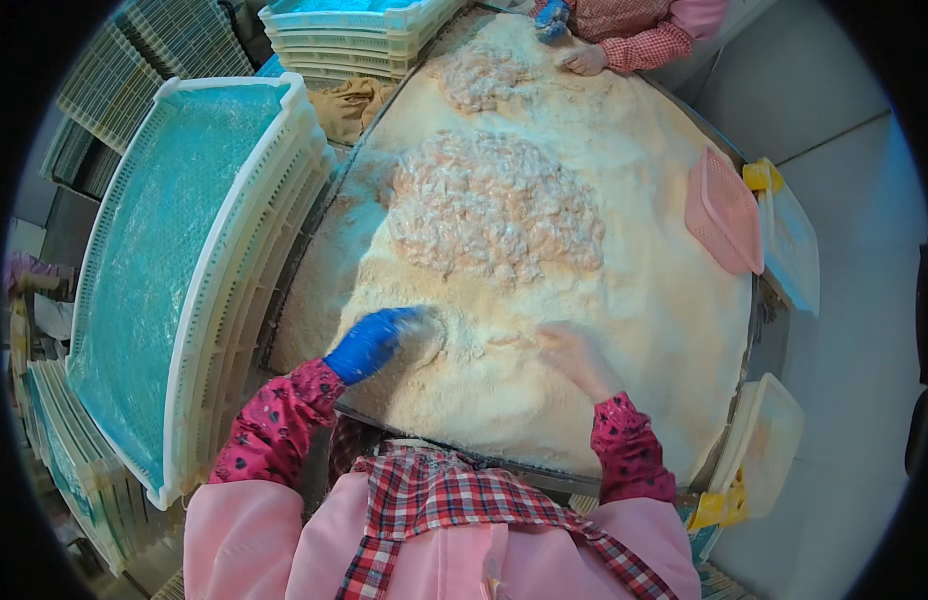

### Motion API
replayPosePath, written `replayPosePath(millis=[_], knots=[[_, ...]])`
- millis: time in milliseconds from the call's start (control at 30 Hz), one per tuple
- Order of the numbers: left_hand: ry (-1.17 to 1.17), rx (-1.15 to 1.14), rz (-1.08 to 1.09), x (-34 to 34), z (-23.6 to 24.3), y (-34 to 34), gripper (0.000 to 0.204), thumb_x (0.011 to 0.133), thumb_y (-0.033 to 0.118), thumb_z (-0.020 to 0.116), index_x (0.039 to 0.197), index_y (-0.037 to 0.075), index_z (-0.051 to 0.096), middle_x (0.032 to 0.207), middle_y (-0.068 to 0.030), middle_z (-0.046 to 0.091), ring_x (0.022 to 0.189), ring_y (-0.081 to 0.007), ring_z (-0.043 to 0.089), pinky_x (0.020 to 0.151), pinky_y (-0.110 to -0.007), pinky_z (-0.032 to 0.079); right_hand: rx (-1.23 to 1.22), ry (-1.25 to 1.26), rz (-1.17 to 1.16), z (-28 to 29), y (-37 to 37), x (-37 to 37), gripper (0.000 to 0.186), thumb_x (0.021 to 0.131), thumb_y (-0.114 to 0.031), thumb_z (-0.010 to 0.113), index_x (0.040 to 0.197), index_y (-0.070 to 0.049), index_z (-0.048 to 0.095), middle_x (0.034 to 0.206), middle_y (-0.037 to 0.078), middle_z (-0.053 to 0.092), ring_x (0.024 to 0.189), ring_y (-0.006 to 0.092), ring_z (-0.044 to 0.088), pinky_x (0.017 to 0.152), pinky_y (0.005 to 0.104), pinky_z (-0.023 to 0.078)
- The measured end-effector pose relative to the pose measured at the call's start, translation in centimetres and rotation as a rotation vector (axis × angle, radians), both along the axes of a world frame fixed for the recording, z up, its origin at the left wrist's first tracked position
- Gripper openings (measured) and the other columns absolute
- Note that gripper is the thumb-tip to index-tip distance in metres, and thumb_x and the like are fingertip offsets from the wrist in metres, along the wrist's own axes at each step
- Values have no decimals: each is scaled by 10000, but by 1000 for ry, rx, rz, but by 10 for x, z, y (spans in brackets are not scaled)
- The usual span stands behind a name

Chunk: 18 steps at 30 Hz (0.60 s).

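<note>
My left hand, in a blue glove, is down at the near part of a wide bed of pale crumbs. Its fingertips are smeared by motion and dusted, beside a crumb-coated lump. Across from it, my right hand looks bare and reaches low over the crumbs, its fingers blurred. A small coated piece lies by its fingertips; whether it is held, I cannot tell. Farther off, a large heap of wet, pinkish raw meat pieces rests on the crumbs, with a smaller meat heap behind it.
Stacked white trays lined with blue-green film stand close on my left; another tray stack is farther back. A pink basket sits at the table's right edge, near pale plastic bins. A co-worker's hands are at the far end.
</note>
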State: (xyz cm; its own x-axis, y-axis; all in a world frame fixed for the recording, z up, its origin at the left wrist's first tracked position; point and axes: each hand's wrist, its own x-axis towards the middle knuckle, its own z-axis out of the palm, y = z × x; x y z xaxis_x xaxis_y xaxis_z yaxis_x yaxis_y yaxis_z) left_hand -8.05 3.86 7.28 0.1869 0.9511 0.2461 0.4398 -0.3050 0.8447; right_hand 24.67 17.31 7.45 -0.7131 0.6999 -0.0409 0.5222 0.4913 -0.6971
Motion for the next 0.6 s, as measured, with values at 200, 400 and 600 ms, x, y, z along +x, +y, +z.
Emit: replayPosePath(millis=[200,400,600], knots=[[616,-119,192,52,-30,-3,463,772,244,625,1188,77,511,927,-153,572,850,-349,557,723,-414,459,358,-66,-41,-11,-45,-47,333,737,-150,655,1051,-85,565,1021,115,593,994,283,544,845,369,438],[-910,-476,426,72,-34,3,368,884,210,540,1208,43,492,989,-40,590,781,-137,543,674,-264,452,198,188,-294,5,-41,-27,223,734,-126,646,948,-90,595,959,104,607,877,291,581,790,376,456],[-1361,-606,434,59,-58,-15,337,911,226,506,1188,34,507,931,-30,599,667,-98,503,580,-205,419,20,-26,-303,0,-33,11,283,771,-102,577,1049,-79,620,1049,118,618,1026,290,555,889,356,428]])
